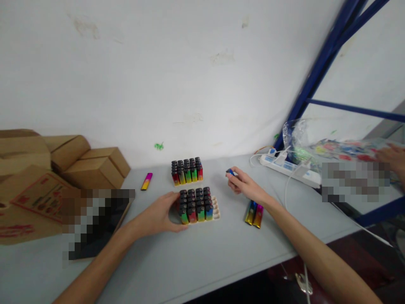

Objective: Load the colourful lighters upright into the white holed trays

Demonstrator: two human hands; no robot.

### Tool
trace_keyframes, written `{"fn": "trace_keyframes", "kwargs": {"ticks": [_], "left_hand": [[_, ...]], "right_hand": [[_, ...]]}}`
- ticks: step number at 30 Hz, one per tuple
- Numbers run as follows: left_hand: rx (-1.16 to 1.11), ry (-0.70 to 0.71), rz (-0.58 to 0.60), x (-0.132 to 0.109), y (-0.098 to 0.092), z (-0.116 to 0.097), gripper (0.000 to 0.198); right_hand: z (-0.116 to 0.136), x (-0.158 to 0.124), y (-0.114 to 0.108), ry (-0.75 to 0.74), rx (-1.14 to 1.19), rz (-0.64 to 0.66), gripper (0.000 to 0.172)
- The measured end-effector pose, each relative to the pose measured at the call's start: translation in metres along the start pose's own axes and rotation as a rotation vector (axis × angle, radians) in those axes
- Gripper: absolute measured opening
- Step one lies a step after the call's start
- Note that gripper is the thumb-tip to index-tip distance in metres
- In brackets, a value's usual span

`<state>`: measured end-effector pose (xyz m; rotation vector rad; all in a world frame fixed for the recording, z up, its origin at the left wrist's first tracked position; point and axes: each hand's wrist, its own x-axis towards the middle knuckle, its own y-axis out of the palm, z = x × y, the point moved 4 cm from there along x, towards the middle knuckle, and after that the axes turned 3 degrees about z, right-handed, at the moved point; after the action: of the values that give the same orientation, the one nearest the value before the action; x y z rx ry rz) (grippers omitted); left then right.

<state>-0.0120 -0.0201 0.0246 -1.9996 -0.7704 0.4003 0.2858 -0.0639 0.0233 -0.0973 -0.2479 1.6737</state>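
Observation:
My left hand [161, 214] grips the left side of a pale tray [216, 211], thumb at the front corner and fingers towards the back. Rows of black-topped lighters [196, 207] with coloured bodies stand upright in it; the rightmost column of slots shows no lighters. To the right, above the table, my right hand [242, 183] is closed around a small blue lighter [230, 172], mostly hidden by the fingers. Two shiny flat pieces, one blue and gold [250, 213] and one magenta and gold [258, 216], lie near the right forearm.
A second group of upright lighters [187, 171] stands behind the tray. A magenta-yellow piece [146, 181] lies further left. Cardboard boxes [91, 166] fill the left side. A power strip [289, 169] with cables lies at right, near a blue metal frame [316, 63]. Another person's hand [394, 156] is far right.

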Motion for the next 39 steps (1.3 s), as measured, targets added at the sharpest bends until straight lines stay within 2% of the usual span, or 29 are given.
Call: {"fn": "trace_keyframes", "kwargs": {"ticks": [5,7,12,16,19,24,26,29,31,36,39], "left_hand": [[0.016,-0.011,0.001,0.0,0.002,-0.001,0.05],[0.025,-0.016,0.006,0.0,0.002,-0.002,0.05],[0.036,-0.028,0.022,0.0,0.002,-0.005,0.049],[0.044,-0.032,0.005,0.001,0.002,-0.006,0.047],[0.059,-0.038,-0.005,0.001,0.003,-0.005,0.048],[0.071,-0.019,-0.008,0.001,0.004,-0.004,0.05],[0.064,-0.014,-0.006,0.002,0.004,-0.003,0.05],[0.063,-0.02,0.0,0.002,0.005,-0.002,0.049],[0.062,-0.019,0.006,0.002,0.005,-0.003,0.048],[0.063,-0.035,0.022,0.002,0.005,-0.005,0.049],[0.071,-0.047,0.03,0.001,0.005,-0.005,0.049]], "right_hand": [[-0.001,0.0,-0.002,-0.015,-0.351,-0.222,0.057],[0.002,-0.002,-0.004,-0.012,-0.439,-0.293,0.055],[0.007,-0.005,-0.007,-0.061,-0.475,-0.354,0.04],[0.008,-0.007,-0.012,-0.085,-0.47,-0.389,0.044],[0.006,-0.008,-0.012,-0.101,-0.352,-0.339,0.042],[0.01,-0.008,0.004,-0.128,0.01,-0.021,0.042],[0.014,-0.011,0.011,-0.135,0.053,0.059,0.041],[0.018,-0.013,0.019,-0.17,-0.004,0.129,0.036],[0.017,-0.014,0.023,-0.181,-0.065,0.129,0.034],[0.003,-0.009,0.025,-0.154,-0.1,-0.003,0.042],[0.002,-0.007,0.028,-0.178,-0.159,-0.005,0.039]]}}
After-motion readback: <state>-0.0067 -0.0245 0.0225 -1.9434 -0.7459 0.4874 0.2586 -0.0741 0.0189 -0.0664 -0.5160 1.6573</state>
